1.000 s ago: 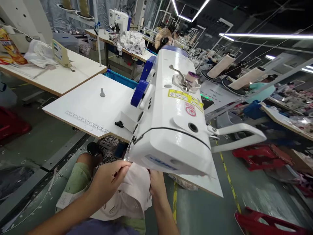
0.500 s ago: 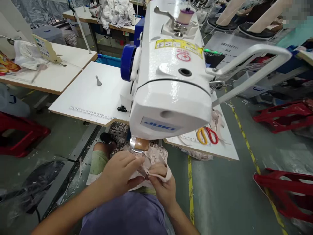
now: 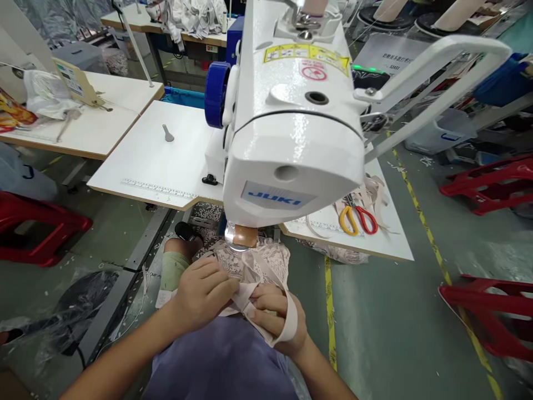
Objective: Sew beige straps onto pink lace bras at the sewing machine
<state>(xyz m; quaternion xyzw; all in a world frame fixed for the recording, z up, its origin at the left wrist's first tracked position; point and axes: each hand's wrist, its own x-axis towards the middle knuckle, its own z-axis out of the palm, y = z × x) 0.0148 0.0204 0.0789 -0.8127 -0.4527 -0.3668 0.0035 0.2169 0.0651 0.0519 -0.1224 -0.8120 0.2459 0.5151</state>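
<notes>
My left hand and my right hand meet just in front of the white sewing machine, both closed on a pale pink lace piece. A pale elastic band wraps over the back of my right hand and runs between the two hands. The lace lies under the machine's head, by a brown-taped round part. My fingertips are pinched on the fabric's edge; the needle is hidden by the machine head.
Red-and-yellow scissors and fabric strips lie on the white table to the right of the machine. Red plastic stools stand at right and left. Another table with bags is at left; yellow floor line.
The view has dropped and closed in on the machine head. My hands pulled the fabric nearer to me, and the elastic band now loops over my right hand.
</notes>
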